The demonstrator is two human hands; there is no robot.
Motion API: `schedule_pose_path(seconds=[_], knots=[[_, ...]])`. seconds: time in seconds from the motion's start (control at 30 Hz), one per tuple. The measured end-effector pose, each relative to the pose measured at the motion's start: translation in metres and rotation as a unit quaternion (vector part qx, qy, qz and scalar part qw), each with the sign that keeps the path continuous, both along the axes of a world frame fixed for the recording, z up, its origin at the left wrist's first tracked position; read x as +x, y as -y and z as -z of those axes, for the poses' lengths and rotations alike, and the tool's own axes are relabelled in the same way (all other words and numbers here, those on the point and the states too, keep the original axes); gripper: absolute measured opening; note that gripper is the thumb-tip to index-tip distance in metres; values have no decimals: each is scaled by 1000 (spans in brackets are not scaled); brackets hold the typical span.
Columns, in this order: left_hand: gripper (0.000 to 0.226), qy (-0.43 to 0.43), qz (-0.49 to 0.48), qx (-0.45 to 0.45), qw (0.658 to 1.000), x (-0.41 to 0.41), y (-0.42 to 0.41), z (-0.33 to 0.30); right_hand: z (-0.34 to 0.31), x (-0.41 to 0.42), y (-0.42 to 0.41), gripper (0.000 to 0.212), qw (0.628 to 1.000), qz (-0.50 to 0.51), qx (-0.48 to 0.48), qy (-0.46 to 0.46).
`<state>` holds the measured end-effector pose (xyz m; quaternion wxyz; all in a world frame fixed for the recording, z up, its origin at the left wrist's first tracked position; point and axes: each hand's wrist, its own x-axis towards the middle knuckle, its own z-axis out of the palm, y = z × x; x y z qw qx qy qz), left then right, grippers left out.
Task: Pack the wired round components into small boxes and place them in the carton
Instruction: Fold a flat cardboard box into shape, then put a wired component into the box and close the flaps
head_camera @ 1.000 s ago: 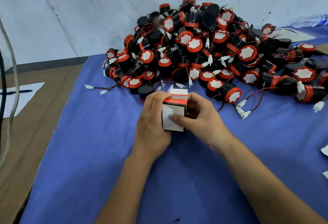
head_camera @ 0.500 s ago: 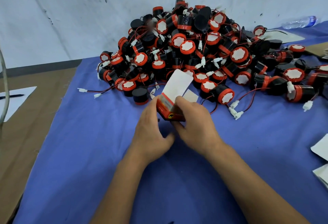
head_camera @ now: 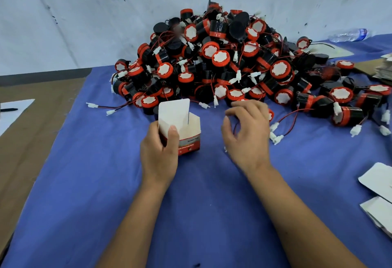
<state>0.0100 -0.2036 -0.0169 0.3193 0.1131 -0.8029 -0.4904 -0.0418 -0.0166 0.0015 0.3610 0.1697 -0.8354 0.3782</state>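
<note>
My left hand (head_camera: 158, 153) grips the small box (head_camera: 184, 134), standing open-flapped on the worktop (head_camera: 89, 182). My right hand (head_camera: 247, 131), fingers spread and empty, reaches the component pile (head_camera: 229, 66) (carton unseen). Next: pick one, tuck its wires inside.
</note>
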Motion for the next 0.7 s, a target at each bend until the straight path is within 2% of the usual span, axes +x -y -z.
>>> schedule_pose_path(seconds=[0.07,0.13,0.17,0.23,0.3,0.43,0.53,0.6,0.7], knots=[[27,6,7,19,1000,0,0,1,2,-13,-14,45,986,143,51,72],[19,11,8,32,999,0,1,0,5,-23,-30,70,965,168,86,182],[15,11,8,41,999,0,1,0,7,-27,-35,74,957,152,102,226],[16,9,9,53,999,1,1,-1,11,-28,-40,64,956,99,82,264],[21,6,5,55,998,1,1,-2,9,-23,-35,47,966,78,30,243],[17,16,1,65,998,2,1,-4,3,-19,-21,51,965,115,78,224],[22,19,-1,66,998,1,1,-4,5,-18,-14,54,962,51,75,257],[25,19,-19,62,998,1,2,-3,5,-16,-12,48,962,75,102,243],[19,23,-79,45,996,1,3,-4,-1,-17,-16,51,954,195,105,203]])
